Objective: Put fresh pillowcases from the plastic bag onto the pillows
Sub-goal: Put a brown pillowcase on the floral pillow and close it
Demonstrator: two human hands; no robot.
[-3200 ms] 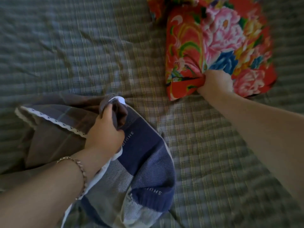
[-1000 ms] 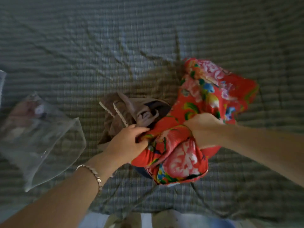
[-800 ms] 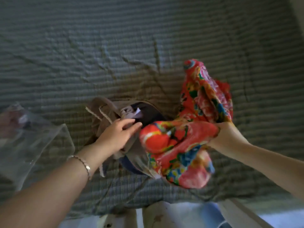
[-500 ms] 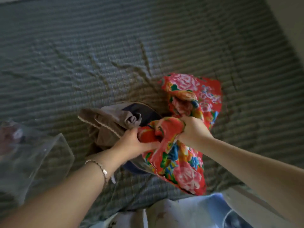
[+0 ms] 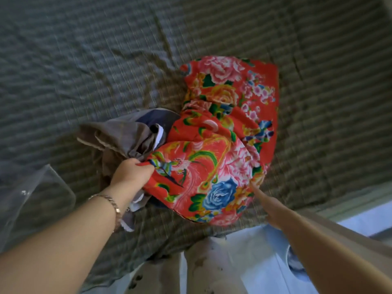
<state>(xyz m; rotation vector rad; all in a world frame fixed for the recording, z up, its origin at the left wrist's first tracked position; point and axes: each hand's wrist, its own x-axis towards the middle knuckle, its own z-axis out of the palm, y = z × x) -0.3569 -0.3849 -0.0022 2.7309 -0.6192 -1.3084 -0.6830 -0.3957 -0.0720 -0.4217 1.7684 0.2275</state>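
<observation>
Gripping a bunch of cloth at the mouth of the red floral pillowcase [image 5: 216,158], the left hand [image 5: 131,172] is closed on that edge where it meets the rumpled grey-brown fabric [image 5: 118,134] beside it; whether both cloths are inside the fist I cannot tell. A dark blue pillow [image 5: 157,119] shows only as a sliver between the grey-brown fabric and the floral cover, so it seems to be going into, or lying partly under, the case rather than fully dressed. The right hand [image 5: 257,183] is almost wholly hidden behind the lower right edge of the floral case, with the forearm running up to it; whether it is gripping the cloth or merely pushing against it cannot be told. All of this lies on the green checked bed sheet [image 5: 84,60], near the bed's front edge. The clear plastic bag [image 5: 36,200] lies at the left, apart from the bundle, and its contents are too blurred to judge. By my reading, the job is in its middle: one fresh case is out and being worked over a pillow, but it is bunched and not pulled straight, the pillow's corners are not seated, and any further pillows are out of view, so how many remain is unknown.
</observation>
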